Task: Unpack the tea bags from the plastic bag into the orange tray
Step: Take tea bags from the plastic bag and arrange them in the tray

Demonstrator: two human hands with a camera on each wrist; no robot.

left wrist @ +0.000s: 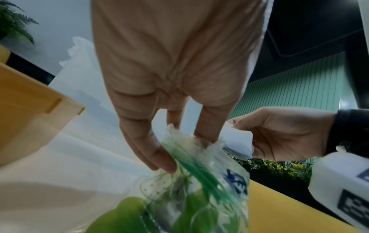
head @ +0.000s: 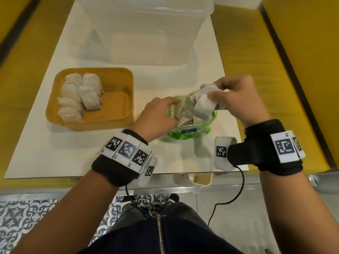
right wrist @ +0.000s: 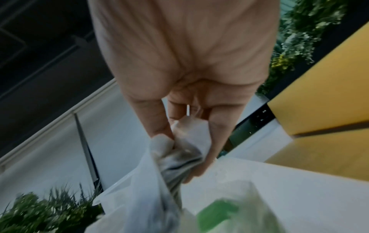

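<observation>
A clear plastic bag with green print and a green zip strip sits on the white table, right of centre. My left hand pinches its open rim on the left side. My right hand grips a bunch of white tea bags lifted just above the bag's mouth; the same tea bags show between its fingers in the right wrist view. The orange tray stands to the left, with several tea bags laid in two rows in its left half.
A large clear plastic bin stands at the back of the white table. Yellow surfaces flank the table on both sides. The right half of the orange tray is bare.
</observation>
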